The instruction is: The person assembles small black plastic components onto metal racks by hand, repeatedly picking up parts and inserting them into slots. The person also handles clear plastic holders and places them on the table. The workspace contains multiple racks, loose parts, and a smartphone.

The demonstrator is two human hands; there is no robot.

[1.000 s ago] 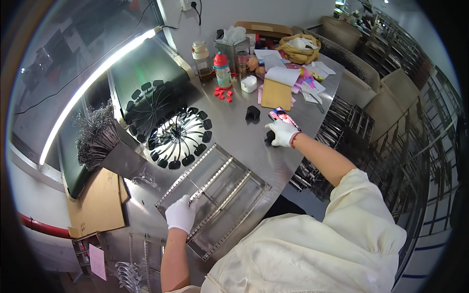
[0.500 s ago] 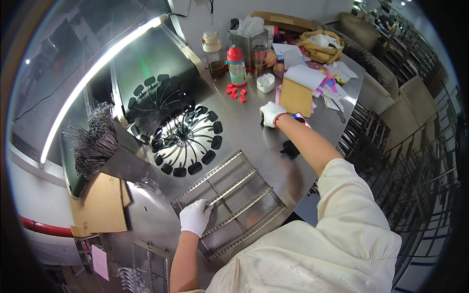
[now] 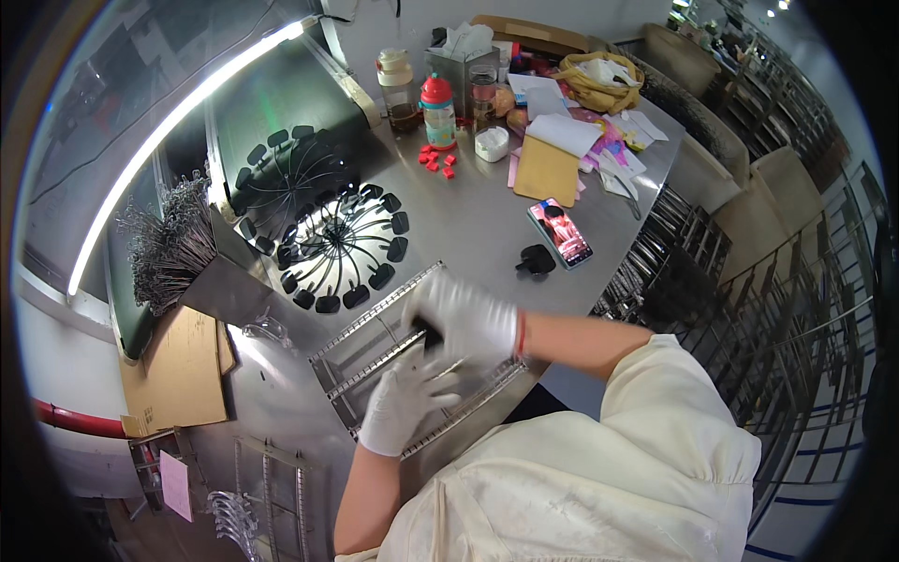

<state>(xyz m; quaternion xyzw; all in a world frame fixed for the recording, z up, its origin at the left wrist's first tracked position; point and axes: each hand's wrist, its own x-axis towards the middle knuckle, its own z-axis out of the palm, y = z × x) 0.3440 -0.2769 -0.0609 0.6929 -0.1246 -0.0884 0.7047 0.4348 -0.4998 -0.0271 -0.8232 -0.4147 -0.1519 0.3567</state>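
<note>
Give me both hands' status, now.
Left hand: open, over the metal rack; contact unclear.
Right hand: motion-blurred, apparently closed, holding a black piece.

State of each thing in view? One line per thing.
Phone: lying flat, screen lit
Lamp: on
Red-topped bottle: upright, closed
Notepad: open
Tissue box: tissue sticking out
Yellow bag: open
Metal rack: lying flat
Left hand: fingers spread
Right hand: blurred, holding black piece
</note>
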